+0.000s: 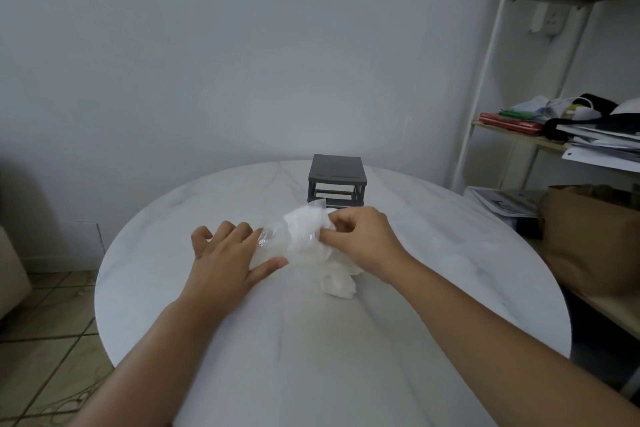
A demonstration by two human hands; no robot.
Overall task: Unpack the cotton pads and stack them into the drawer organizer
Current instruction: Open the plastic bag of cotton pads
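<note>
A clear plastic bag of white cotton pads (303, 230) lies on the round white marble table (433, 253). My right hand (360, 236) pinches the bag's upper right part, with its fingers curled on the plastic. My left hand (228, 253) lies flat with spread fingers, and its thumb and fingertips touch the bag's left end. Crumpled white material (337, 282) sits under my right wrist. The dark grey drawer organizer (336, 180) stands just beyond the bag at the table's far side, and its lower front is partly hidden by the bag.
A white-framed shelf unit (554, 135) with papers, books and bags stands to the right of the table. A brown paper bag (595, 236) sits on a lower shelf. Tiled floor (45, 340) shows at the left, and a plain wall rises behind the table.
</note>
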